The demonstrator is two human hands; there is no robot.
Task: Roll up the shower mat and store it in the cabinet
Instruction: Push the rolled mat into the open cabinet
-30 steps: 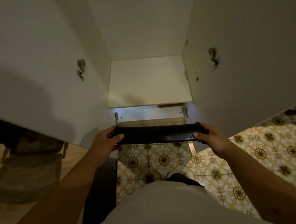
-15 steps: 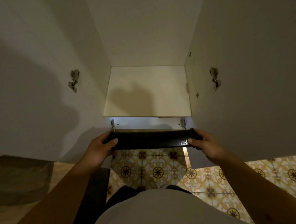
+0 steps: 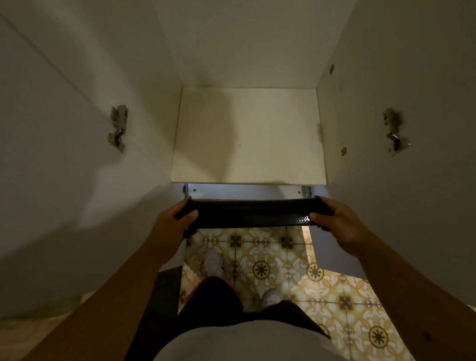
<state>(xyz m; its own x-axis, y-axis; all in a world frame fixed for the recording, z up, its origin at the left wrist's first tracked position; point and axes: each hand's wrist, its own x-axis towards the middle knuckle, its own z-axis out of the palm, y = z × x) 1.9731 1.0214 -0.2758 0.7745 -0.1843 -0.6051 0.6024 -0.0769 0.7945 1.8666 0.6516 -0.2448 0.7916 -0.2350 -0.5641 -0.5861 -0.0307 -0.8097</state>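
Before the open cabinet (image 3: 247, 135), left hand (image 3: 170, 230) and right hand (image 3: 341, 224) grip the rolled mat (image 3: 251, 214).

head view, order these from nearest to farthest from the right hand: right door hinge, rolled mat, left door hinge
1. rolled mat, held at its right end by the right hand.
2. right door hinge, up on the right door.
3. left door hinge, across on the left door.

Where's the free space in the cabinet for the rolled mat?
The white shelf is bare edge to edge, bordered by the back wall and both side walls. The rolled mat, held by the left hand and right hand, nearly spans the opening, so the ends are tight.
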